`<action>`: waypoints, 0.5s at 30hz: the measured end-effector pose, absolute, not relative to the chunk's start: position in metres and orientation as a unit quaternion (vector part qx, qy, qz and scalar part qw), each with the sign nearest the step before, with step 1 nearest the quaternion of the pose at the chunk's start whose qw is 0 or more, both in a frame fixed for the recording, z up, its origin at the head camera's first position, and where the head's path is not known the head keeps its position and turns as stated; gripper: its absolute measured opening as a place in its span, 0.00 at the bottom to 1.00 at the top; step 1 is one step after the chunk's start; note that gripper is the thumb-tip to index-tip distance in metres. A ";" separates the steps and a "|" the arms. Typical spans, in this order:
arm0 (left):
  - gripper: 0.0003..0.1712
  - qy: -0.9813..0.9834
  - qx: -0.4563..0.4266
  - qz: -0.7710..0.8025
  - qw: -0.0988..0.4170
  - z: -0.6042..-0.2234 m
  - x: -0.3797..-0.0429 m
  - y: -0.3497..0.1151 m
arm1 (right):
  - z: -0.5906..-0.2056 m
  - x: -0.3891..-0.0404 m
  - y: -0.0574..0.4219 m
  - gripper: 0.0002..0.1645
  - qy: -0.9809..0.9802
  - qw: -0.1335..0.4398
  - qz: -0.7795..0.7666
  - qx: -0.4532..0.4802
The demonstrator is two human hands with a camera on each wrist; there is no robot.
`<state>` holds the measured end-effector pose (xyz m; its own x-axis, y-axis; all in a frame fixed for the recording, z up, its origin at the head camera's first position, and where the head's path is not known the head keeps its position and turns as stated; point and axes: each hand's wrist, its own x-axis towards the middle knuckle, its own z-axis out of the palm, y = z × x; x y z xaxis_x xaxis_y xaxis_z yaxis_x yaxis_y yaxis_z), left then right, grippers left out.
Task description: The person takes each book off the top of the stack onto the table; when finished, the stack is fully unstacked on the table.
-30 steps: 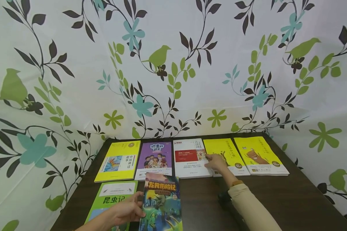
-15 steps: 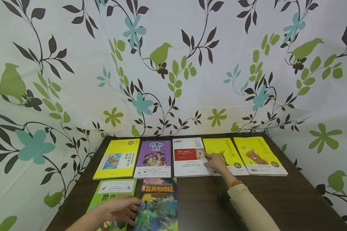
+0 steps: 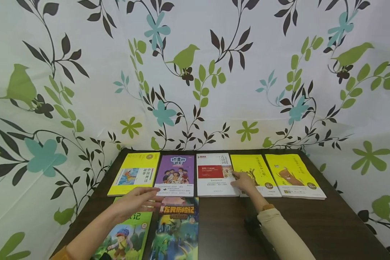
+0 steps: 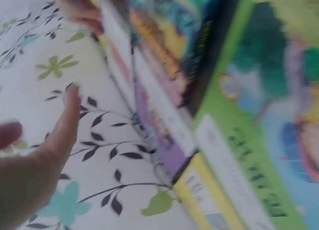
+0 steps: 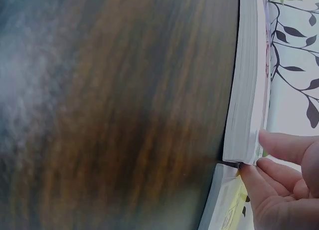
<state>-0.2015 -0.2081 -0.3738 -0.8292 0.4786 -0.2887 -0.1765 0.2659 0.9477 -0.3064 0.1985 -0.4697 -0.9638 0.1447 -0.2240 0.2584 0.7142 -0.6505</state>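
Observation:
My left hand hovers with spread fingers over the top of a green children's book, hiding part of its cover. Its fingertips reach toward the lower edge of a purple book. Beside the green book lies a colourful comic book, flat and touched by neither hand. At the right edge of a white book, my right hand pinches near the corner. In the right wrist view the thumb is on that book's cover side, with a finger at the seam against the neighbouring yellow book.
Along the back of the dark table the books form a row, with a yellow book at the left end and another yellow book at the right. A black object sits under the right forearm. Patterned cloth hangs behind.
The comic book came down flat beside the green book, and my left hand let go of it. That hand then moved up and left over the green book. My right hand stayed put.

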 end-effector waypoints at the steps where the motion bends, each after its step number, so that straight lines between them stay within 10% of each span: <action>1: 0.35 0.748 0.102 0.608 0.247 -0.370 -0.205 -0.206 | -0.470 -0.307 0.200 0.37 0.920 0.078 -0.368 0.109; 10: 0.31 0.728 0.041 0.684 0.026 -0.347 -0.235 -0.176 | -0.471 -0.305 0.207 0.34 0.895 0.092 -0.415 0.133; 15: 0.35 0.896 0.092 0.410 -0.147 -0.346 -0.257 -0.152 | -0.467 -0.304 0.210 0.34 0.891 0.092 -0.423 0.137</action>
